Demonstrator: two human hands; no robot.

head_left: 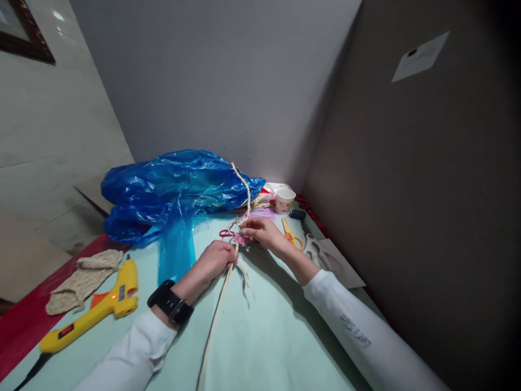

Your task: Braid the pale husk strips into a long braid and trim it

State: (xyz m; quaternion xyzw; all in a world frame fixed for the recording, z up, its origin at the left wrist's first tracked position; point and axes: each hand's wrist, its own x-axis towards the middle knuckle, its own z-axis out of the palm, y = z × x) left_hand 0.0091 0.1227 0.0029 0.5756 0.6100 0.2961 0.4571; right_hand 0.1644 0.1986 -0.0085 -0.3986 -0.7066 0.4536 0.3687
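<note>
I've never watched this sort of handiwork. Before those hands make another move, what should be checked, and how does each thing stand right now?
1. Left hand has hold of the pale strand: ok, pinched just below the pink clip.
2. Right hand is at the clip: ok, its fingertips are beside it.
3. Clip bites firmly: cannot tell, too small and partly covered.
4. Loose ends are gathered in: not ok, they straggle out beside the left hand.
5. Yellow glue gun is away from the strand: ok, it lies apart, out to the left.
</note>
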